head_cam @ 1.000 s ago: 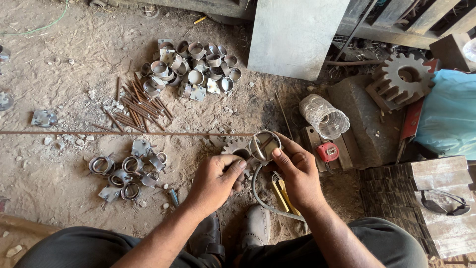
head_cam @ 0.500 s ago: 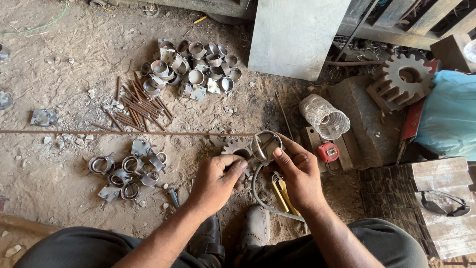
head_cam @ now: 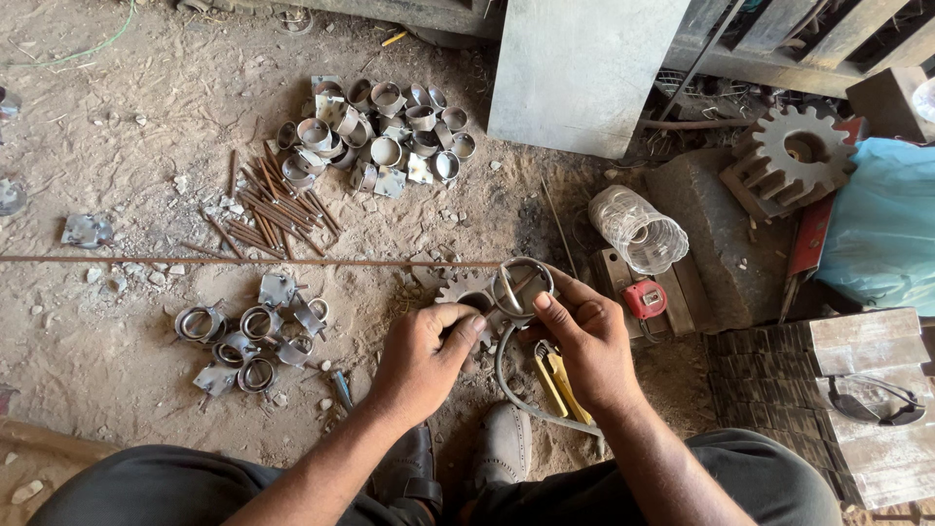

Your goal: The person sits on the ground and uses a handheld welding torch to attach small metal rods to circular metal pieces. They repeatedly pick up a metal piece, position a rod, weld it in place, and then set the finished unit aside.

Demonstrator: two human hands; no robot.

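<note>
My right hand pinches a metal ring piece and holds it upright on a small toothed gear lying on the dirt floor. My left hand rests against the gear's near side, thumb and fingers touching the ring's lower edge. A yellow-handled tool with a grey cable lies under my right wrist. My shoes show between my knees.
A pile of short metal tube sections and rusty rods lies ahead. Finished ring clamps sit at left. A long thin rod crosses the floor. A large gear, clear cup, red tape measure and goggles are at right.
Both hands have stayed on the ring and gear with only slight finger shifts. Nothing else has moved.
</note>
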